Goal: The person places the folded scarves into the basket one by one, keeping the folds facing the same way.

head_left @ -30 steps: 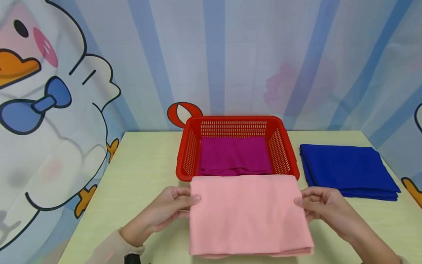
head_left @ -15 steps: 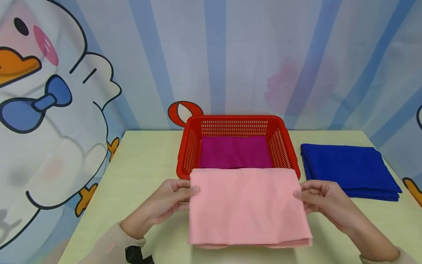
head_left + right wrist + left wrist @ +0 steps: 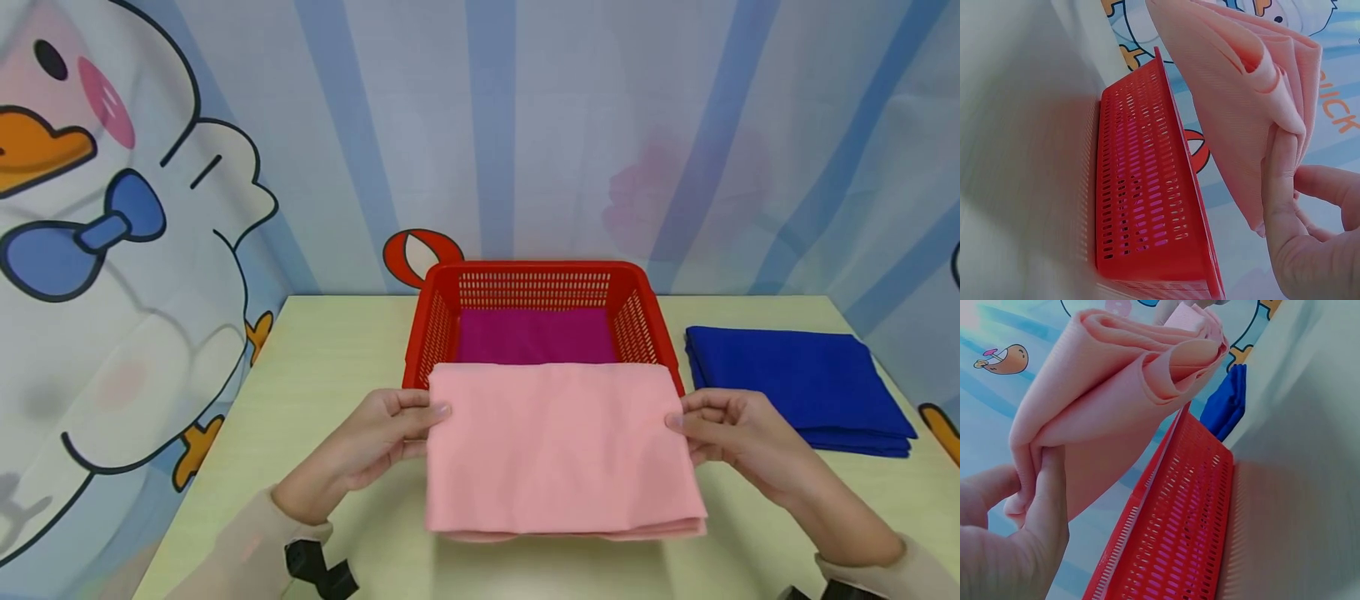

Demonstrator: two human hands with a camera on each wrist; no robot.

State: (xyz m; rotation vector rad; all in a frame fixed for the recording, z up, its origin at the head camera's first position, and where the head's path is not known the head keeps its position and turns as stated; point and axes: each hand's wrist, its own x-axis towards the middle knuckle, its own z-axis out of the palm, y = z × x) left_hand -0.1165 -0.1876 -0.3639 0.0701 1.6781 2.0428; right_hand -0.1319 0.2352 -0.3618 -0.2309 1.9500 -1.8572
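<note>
A folded pink cloth [image 3: 562, 454] hangs between my two hands, lifted off the table in front of the basket. My left hand [image 3: 382, 442] pinches its left edge, thumb on top and fingers beneath. On the opposite edge my right hand [image 3: 738, 442] pinches it the same way. Both wrist views show the cloth's layered folds [image 3: 1116, 381] above the rim of the red basket [image 3: 1147, 175]. Inside that basket lies a folded magenta cloth [image 3: 536, 336], its near part hidden behind the pink one.
A folded blue cloth [image 3: 795, 387] lies on the pale table [image 3: 337, 350] to the right of the basket. Behind the table hangs a printed curtain [image 3: 555, 125] with cartoon ducks, close to the basket's back.
Both hands have carried the pink cloth forward, toward the basket. It now covers the basket's front rim and more of the magenta cloth. The blue cloth stays put.
</note>
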